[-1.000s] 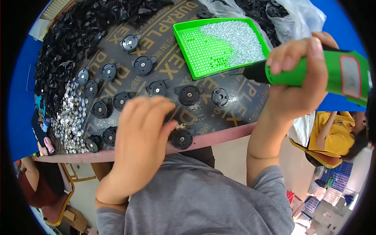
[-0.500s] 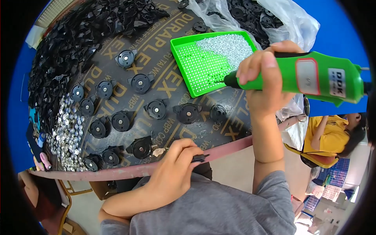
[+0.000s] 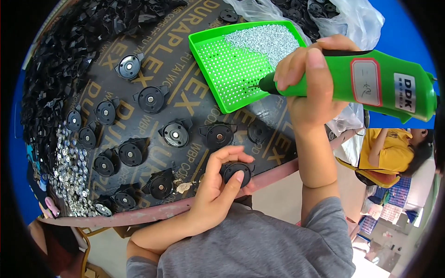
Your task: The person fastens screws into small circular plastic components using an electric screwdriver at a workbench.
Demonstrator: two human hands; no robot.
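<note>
My left hand (image 3: 217,187) holds a round black plastic part (image 3: 237,174) near the table's front edge, thumb on its face and fingers curled behind it. My right hand (image 3: 315,83) is wrapped round a green electric screwdriver (image 3: 371,83). The tool lies sideways, its thin bit pointing left over the green perforated tray (image 3: 220,104). Small silvery screws (image 3: 264,44) are heaped at the tray's far right, and several sit in its holes. Round black parts with side tabs stand about on the table, such as one (image 3: 219,135) just beyond my left hand.
A large heap of black plastic pieces (image 3: 60,60) covers the far left. Shiny metal discs (image 3: 72,173) are piled at the left edge. A clear plastic bag (image 3: 347,21) with black round parts lies at the back right. A person in yellow (image 3: 387,150) sits at right.
My left hand has turned the black part so its round face shows, and its fingers have opened out round it. The screwdriver has shifted slightly up and left. My view has shifted slightly.
</note>
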